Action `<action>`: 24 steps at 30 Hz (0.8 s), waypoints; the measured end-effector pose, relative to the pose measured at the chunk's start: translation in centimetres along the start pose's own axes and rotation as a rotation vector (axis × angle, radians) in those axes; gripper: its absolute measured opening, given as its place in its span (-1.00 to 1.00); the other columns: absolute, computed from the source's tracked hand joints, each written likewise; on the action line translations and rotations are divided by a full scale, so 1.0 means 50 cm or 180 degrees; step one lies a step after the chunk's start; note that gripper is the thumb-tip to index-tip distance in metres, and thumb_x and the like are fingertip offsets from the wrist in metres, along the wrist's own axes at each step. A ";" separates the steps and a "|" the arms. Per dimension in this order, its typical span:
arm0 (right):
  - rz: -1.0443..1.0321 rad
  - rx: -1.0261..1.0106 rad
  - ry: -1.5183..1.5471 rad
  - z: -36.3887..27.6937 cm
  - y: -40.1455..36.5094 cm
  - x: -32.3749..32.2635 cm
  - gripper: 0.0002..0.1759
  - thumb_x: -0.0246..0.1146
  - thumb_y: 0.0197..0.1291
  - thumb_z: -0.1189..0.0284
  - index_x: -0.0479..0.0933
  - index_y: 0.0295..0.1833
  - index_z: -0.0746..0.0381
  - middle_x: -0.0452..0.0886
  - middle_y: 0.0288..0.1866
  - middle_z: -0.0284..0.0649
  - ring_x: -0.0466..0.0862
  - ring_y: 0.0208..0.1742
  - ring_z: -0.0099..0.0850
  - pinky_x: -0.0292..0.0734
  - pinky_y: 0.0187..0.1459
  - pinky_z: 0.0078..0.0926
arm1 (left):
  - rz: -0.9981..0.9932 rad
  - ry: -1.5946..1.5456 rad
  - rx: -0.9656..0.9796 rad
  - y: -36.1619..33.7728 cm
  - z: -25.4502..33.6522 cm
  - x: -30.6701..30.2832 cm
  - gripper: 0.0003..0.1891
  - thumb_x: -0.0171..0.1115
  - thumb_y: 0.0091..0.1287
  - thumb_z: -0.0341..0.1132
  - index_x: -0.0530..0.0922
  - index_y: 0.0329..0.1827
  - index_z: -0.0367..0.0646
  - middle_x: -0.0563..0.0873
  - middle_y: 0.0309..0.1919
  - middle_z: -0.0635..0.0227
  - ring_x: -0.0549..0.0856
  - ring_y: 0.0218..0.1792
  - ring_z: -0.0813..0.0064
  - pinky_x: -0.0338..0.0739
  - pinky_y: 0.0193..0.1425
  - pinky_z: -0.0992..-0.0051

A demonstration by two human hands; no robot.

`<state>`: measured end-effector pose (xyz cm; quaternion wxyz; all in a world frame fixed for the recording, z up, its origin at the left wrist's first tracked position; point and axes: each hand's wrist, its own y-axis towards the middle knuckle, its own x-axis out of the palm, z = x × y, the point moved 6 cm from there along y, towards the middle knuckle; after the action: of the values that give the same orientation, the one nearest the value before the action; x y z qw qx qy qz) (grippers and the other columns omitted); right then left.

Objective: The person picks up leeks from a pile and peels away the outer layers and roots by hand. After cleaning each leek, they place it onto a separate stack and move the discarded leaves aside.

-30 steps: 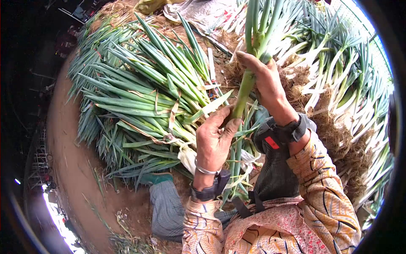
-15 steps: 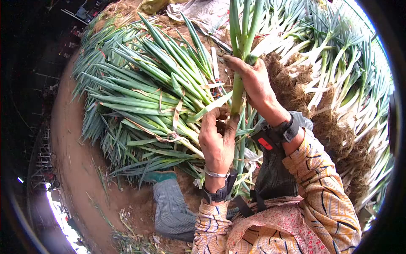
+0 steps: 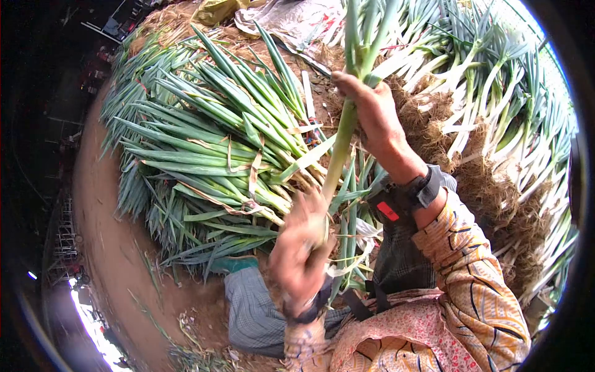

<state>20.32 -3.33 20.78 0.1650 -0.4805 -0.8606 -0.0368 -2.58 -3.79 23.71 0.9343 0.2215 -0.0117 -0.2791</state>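
Observation:
My right hand is wrapped round the upper part of a thick green onion, its leaves rising past the top of the view. The stalk slants down to the left. Beside its lower end is my left hand, smeared by motion, so its fingers and anything in them cannot be made out. Pale, loose strips of leaf hang just right of that hand. To the left lies a pile of green onions with some dried, tan leaves among them.
Many more green onions with brown roots are heaped at the right. A white sack lies at the back. Bare brown ground and leaf scraps are at the left, near my checked trouser leg.
My left hand has moved down and left along the stalk's lower end, away from where it gripped. The stalk now tilts more, while my right hand keeps its hold.

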 end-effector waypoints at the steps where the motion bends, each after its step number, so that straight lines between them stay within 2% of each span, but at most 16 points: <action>1: 0.0011 0.0096 0.0253 0.004 0.005 -0.008 -0.74 0.30 0.05 0.23 0.50 -0.47 0.19 0.36 -0.63 -0.49 0.30 -0.61 -0.67 0.20 -0.57 -0.62 | 0.0432 -0.1073 -0.0479 -0.044 0.009 -0.041 -0.82 0.28 0.16 -0.48 0.41 -0.32 -0.28 0.61 -0.36 0.02 0.63 -0.39 0.29 0.55 -0.30 0.31; 2: 0.0012 0.0241 0.0282 -0.006 0.001 -0.014 -0.73 0.30 0.05 0.21 0.51 -0.46 0.18 0.37 -0.62 -0.49 0.31 -0.60 -0.66 0.20 -0.57 -0.61 | -0.0332 -0.1419 -0.0788 -0.081 0.003 -0.077 -0.77 0.08 0.35 -0.32 0.25 -0.42 -0.16 0.42 -0.66 0.28 0.39 -0.72 0.45 0.36 -0.66 0.45; 3: 0.0160 0.0264 0.0491 -0.011 0.003 -0.021 -0.73 0.30 0.05 0.21 0.51 -0.45 0.19 0.37 -0.62 -0.48 0.31 -0.61 -0.65 0.20 -0.57 -0.61 | 0.0505 -0.0833 -0.0407 -0.115 0.038 -0.126 -0.71 0.09 0.36 -0.26 0.16 -0.39 -0.10 0.33 -0.76 0.35 0.25 -0.82 0.53 0.18 -0.76 0.51; 4: 0.0301 0.0286 0.0701 -0.012 0.009 -0.028 -0.72 0.30 0.05 0.21 0.51 -0.44 0.20 0.38 -0.61 -0.47 0.30 -0.62 -0.65 0.20 -0.58 -0.62 | 0.0532 -0.1000 -0.0297 -0.103 0.074 -0.133 -0.73 0.11 0.35 -0.26 0.16 -0.29 -0.09 0.28 -0.76 0.40 0.24 -0.78 0.61 0.13 -0.73 0.57; 5: 0.0097 0.0282 0.0869 -0.002 0.026 -0.039 -0.72 0.30 0.05 0.20 0.51 -0.42 0.20 0.39 -0.61 -0.45 0.31 -0.62 -0.63 0.22 -0.57 -0.61 | 0.0674 -0.0006 -0.0545 -0.132 0.080 -0.198 -0.75 0.09 0.36 -0.25 0.19 -0.26 -0.11 0.25 -0.74 0.47 0.24 -0.75 0.69 0.12 -0.70 0.62; 7: -0.0170 0.0239 0.1070 0.018 0.058 -0.062 -0.71 0.28 0.07 0.20 0.53 -0.35 0.23 0.42 -0.56 -0.38 0.37 -0.56 -0.60 0.27 -0.51 -0.59 | 0.1309 0.0100 -0.1191 -0.235 0.042 -0.333 -0.82 0.07 0.37 -0.33 0.24 -0.20 -0.12 0.28 -0.66 0.49 0.25 -0.69 0.72 0.14 -0.66 0.66; 8: -0.0143 0.0335 0.0819 0.017 0.038 -0.049 -0.71 0.28 0.07 0.20 0.54 -0.33 0.23 0.43 -0.54 -0.37 0.37 -0.54 -0.60 0.28 -0.50 -0.58 | 0.1734 0.0023 -0.1530 -0.276 0.027 -0.377 -0.82 0.10 0.34 -0.39 0.24 -0.19 -0.12 0.30 -0.62 0.47 0.28 -0.67 0.71 0.15 -0.65 0.69; 10: -0.0125 0.0526 0.0315 0.004 -0.019 -0.010 -0.71 0.27 0.08 0.21 0.55 -0.31 0.24 0.43 -0.52 -0.36 0.37 -0.52 -0.60 0.29 -0.47 -0.57 | 0.1735 0.0855 -0.1890 -0.325 0.009 -0.414 -0.89 0.02 0.36 -0.45 0.26 -0.18 -0.13 0.30 -0.59 0.47 0.27 -0.66 0.71 0.14 -0.65 0.67; 12: -0.0150 0.0437 -0.0018 0.017 -0.008 -0.009 -0.70 0.27 0.08 0.19 0.54 -0.26 0.22 0.41 -0.50 -0.40 0.37 -0.51 -0.59 0.29 -0.45 -0.60 | 0.1771 0.1690 -0.1503 -0.361 -0.003 -0.462 -0.93 0.01 0.35 -0.46 0.30 -0.21 -0.20 0.36 -0.52 0.44 0.33 -0.63 0.68 0.20 -0.63 0.65; 14: 0.0167 -0.0033 0.1144 0.002 0.041 -0.044 -0.79 0.21 0.16 0.25 0.51 -0.31 0.18 0.44 -0.53 -0.45 0.38 -0.53 -0.67 0.24 -0.48 -0.73 | 0.1822 0.3184 -0.0832 -0.417 0.006 -0.532 -0.91 0.05 0.34 -0.43 0.33 -0.25 -0.23 0.40 -0.48 0.41 0.38 -0.58 0.64 0.28 -0.59 0.62; 15: 0.0039 -0.0127 0.1010 -0.007 0.067 -0.064 -0.79 0.20 0.17 0.25 0.50 -0.28 0.18 0.44 -0.53 -0.44 0.39 -0.52 -0.66 0.26 -0.46 -0.72 | 0.2435 0.2833 -0.1660 -0.502 -0.004 -0.624 -0.87 0.08 0.34 -0.39 0.42 -0.28 -0.29 0.47 -0.41 0.34 0.45 -0.47 0.54 0.40 -0.42 0.56; 16: -0.0065 -0.0216 0.0847 -0.014 0.078 -0.080 -0.80 0.19 0.18 0.26 0.49 -0.25 0.17 0.45 -0.52 -0.43 0.40 -0.51 -0.66 0.28 -0.44 -0.72 | 0.2340 0.2130 -0.2802 -0.528 0.006 -0.656 -0.75 0.11 0.33 -0.26 0.52 -0.18 -0.33 0.59 -0.27 0.25 0.56 -0.30 0.46 0.49 -0.20 0.49; 18: -0.0271 -0.0056 0.0585 0.001 0.051 -0.039 -0.78 0.19 0.16 0.23 0.48 -0.31 0.17 0.42 -0.52 -0.43 0.37 -0.54 -0.65 0.23 -0.49 -0.70 | 0.1767 0.1424 -0.2390 -0.399 0.028 -0.543 -0.59 0.15 0.28 -0.11 0.54 -0.02 -0.31 0.61 -0.07 0.17 0.60 -0.07 0.34 0.47 0.04 0.39; 20: -0.0443 0.0057 0.0424 0.015 0.020 0.003 -0.75 0.20 0.13 0.19 0.46 -0.37 0.16 0.39 -0.53 -0.43 0.34 -0.57 -0.65 0.18 -0.55 -0.68 | 0.0601 0.2337 -0.1027 -0.230 0.060 -0.397 -0.47 0.21 0.19 0.03 0.54 0.03 -0.26 0.58 0.04 0.14 0.52 0.12 0.24 0.29 0.28 0.23; 22: -0.0653 0.0162 0.0728 0.041 0.044 0.001 -0.77 0.20 0.15 0.24 0.45 -0.39 0.18 0.44 -0.52 -0.41 0.39 -0.57 -0.65 0.24 -0.54 -0.70 | -0.0276 0.1672 -0.0395 -0.154 0.009 -0.305 -0.42 0.24 0.18 0.04 0.50 0.08 -0.27 0.31 0.30 0.08 0.30 0.32 0.29 0.12 0.39 0.22; 24: -0.0759 0.0165 0.1096 0.063 0.082 -0.009 -0.79 0.20 0.17 0.28 0.45 -0.40 0.17 0.46 -0.52 -0.40 0.41 -0.57 -0.64 0.29 -0.54 -0.69 | -0.0833 0.1237 -0.0392 -0.121 -0.035 -0.199 -0.47 0.27 0.19 -0.04 0.49 0.07 -0.28 0.52 0.12 0.10 0.51 0.13 0.34 0.13 0.37 0.24</action>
<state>23.20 -0.79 17.30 0.3165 -0.3575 -0.8711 -0.1155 -13.86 -2.34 20.62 0.8866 0.2134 0.2141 -0.3502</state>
